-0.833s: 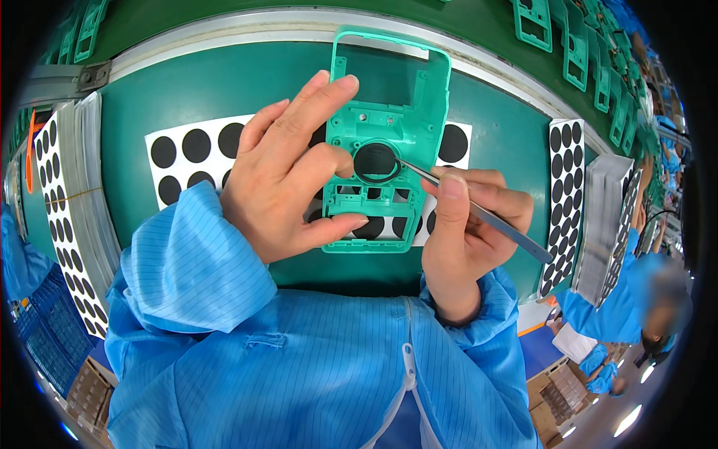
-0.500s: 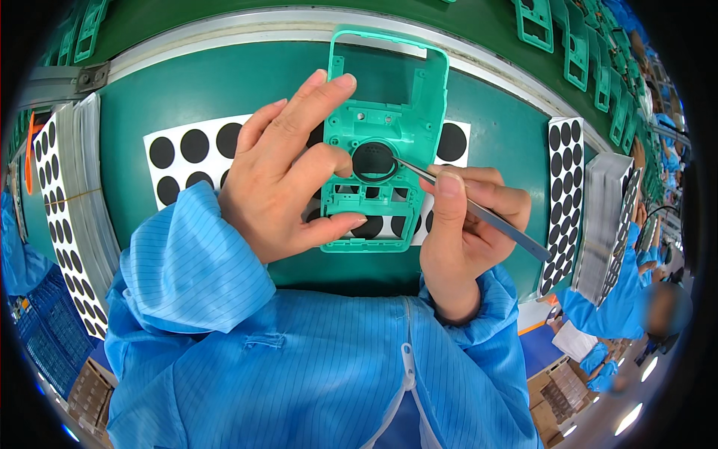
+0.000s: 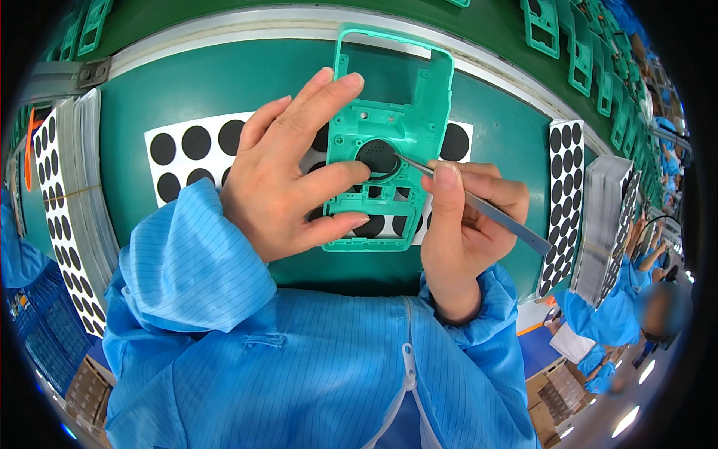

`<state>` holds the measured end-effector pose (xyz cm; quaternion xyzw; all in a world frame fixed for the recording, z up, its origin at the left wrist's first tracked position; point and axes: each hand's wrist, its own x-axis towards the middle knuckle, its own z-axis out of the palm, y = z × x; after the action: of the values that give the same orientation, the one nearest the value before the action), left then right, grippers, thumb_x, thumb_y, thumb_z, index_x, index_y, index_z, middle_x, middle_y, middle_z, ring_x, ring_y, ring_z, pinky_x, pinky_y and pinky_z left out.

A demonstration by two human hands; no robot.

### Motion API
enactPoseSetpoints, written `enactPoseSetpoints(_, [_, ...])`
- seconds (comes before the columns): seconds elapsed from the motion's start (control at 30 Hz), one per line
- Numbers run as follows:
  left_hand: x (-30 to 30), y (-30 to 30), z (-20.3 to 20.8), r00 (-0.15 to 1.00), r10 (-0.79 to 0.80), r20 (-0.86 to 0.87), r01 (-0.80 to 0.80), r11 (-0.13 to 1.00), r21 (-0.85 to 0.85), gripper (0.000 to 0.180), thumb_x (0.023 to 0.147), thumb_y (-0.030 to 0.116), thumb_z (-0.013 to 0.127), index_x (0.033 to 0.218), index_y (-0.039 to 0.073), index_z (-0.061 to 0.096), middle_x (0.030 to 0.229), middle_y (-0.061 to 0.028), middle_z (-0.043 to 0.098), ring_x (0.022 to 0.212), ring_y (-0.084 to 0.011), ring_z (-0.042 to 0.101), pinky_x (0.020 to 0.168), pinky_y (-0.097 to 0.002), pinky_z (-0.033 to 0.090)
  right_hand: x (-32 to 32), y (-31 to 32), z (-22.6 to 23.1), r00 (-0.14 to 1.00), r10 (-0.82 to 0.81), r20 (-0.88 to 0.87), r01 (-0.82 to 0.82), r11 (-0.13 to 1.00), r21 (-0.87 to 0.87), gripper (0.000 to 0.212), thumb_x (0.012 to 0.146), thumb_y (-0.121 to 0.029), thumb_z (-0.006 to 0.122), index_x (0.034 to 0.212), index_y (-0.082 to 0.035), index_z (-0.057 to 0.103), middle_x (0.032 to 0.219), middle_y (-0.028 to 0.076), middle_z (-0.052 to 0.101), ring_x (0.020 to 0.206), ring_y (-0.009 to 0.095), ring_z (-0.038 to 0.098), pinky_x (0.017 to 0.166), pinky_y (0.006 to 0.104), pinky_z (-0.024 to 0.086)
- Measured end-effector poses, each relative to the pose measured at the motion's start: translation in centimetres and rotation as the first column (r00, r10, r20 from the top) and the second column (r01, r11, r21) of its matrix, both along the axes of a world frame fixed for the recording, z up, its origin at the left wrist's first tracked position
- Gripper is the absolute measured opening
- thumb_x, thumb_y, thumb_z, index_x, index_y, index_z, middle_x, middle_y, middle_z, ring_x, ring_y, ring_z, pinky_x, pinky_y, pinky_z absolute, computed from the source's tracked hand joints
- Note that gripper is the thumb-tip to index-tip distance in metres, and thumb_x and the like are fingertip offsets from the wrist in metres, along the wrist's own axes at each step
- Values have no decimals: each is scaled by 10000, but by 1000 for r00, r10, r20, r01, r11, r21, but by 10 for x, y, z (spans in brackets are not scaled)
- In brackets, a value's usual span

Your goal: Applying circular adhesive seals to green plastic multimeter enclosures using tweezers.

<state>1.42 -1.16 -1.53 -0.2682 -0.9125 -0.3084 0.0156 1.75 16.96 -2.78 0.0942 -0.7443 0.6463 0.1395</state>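
A turquoise plastic housing (image 3: 436,97) lies over a white sheet of black round stickers (image 3: 196,142) at the middle of the bench. A black round sticker (image 3: 380,156) sits in the housing's circular recess. My left hand (image 3: 277,168) has its fingers spread over the housing's left side. Its index fingertip presses the lower left of the sticker, and its thumb lies across the lower openings. My right hand (image 3: 470,217) is closed around metal tweezers (image 3: 505,221). Their tips are at the recess's right rim, by the sticker; whether they grip it, I cannot tell.
Rubber-banded stacks of sticker sheets stand at the left (image 3: 82,187) and right (image 3: 598,217). Beyond a pale metal rail (image 3: 247,31), more turquoise housings (image 3: 540,30) lie on a green surface. Co-workers in blue (image 3: 598,307) are at the far right.
My left index finger has moved right, from the recess's edge onto the sticker. The housing has shifted slightly right. The tweezers stay at the recess's right side.
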Motion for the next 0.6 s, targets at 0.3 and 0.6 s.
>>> enactPoseSetpoints(0.3, [0,-1,0,1000,2,-1,-2,1000,-2,369,565,275,724,876,118,603,1287,-230,289,1166,-405,329,886,-450,288,-3,-3,0,999,-3,-35,7,994,112,182,767,35,555,840,0,392,742,137,556,573,101,552,481,169,435])
enactPoseSetpoints(0.6, [0,-1,-1,1000,13,-8,-14,1000,-20,439,570,306,708,951,119,599,1287,-216,295,1161,-397,337,893,-435,291,-4,-5,-1,989,6,-148,24,979,201,165,725,34,616,786,3,466,719,143,583,554,117,549,465,201,423])
